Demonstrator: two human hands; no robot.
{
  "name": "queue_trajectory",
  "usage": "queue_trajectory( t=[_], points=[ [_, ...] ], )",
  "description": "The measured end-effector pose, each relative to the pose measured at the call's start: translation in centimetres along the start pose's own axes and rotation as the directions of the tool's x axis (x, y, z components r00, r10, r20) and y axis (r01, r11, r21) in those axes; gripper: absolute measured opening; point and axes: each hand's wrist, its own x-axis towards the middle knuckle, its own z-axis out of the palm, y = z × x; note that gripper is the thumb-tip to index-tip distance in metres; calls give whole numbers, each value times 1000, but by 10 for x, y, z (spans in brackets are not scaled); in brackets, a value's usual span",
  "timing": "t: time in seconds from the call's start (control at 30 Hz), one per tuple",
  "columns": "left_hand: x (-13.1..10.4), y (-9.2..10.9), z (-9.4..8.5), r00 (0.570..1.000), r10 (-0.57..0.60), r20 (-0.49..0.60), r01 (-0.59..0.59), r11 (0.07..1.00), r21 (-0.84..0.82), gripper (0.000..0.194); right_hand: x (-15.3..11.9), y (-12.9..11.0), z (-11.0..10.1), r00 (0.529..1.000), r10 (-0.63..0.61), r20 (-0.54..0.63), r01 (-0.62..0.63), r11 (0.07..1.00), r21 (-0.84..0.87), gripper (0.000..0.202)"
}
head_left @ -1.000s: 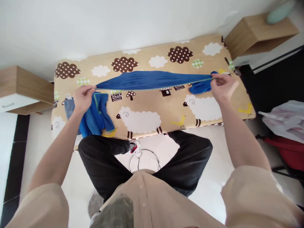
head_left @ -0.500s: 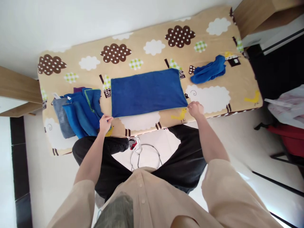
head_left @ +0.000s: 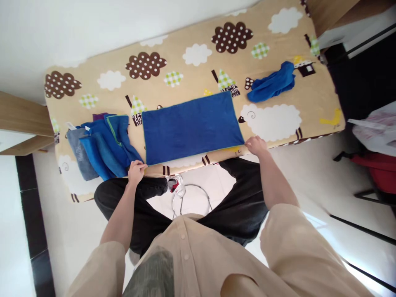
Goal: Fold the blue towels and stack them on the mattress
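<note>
- Pinching a flat, dark-blue rectangular cloth with thin pale-green edging at its two near corners, the person has one hand at each end of the cloth's near edge.
- Left hand: the fingers are pressed together at the near left corner, though the grip itself is very small in view.
- Right hand: fingers and thumb close on the near right corner.
- The cloth lies spread on the middle of the tabletop with the beige sheep-and-cloud cover, close to its near edge, above the person's black-trousered knees.
- From both sets of fingers the rest of the cloth stretches away from the body. Its long axis runs from the left hand to the right, tilted so that the right end sits farther out. Neither hand is nearer to the cloth; each touches its own corner.
- Just beyond the left hand is a group of folded bright-blue cloths, with a grey folded cloth along its outer side and a bit of purple fabric behind.
- Farther out than the right hand, apart from the spread cloth, lies a crumpled bright-blue cloth.
</note>
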Motion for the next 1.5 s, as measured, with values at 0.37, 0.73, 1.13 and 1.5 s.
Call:
queue_trajectory(
  t=[0.37, 0.73, 1.13, 1.5],
  points=[
    [-4, 25, 2, 919, 149, 365, -258, 928, 269, 19, -2, -10, -3, 972, 142, 187, -135, 990, -49, 34],
    [39, 130, 56, 992, 90, -93, -91, 996, -9, 56, 1, -182, -41, 937, -189, -293, 247, 953, 176, 74],
    [43, 114, 131, 996, -28, -79, 16, 990, -141, 74, 9, -322, 69, 876, -386, -288, 444, 879, 175, 60],
    [44, 120, 128, 995, -57, -87, 40, 982, -183, 75, 43, -157, 53, 921, -206, -332, 247, 965, 86, 58]
  ],
)
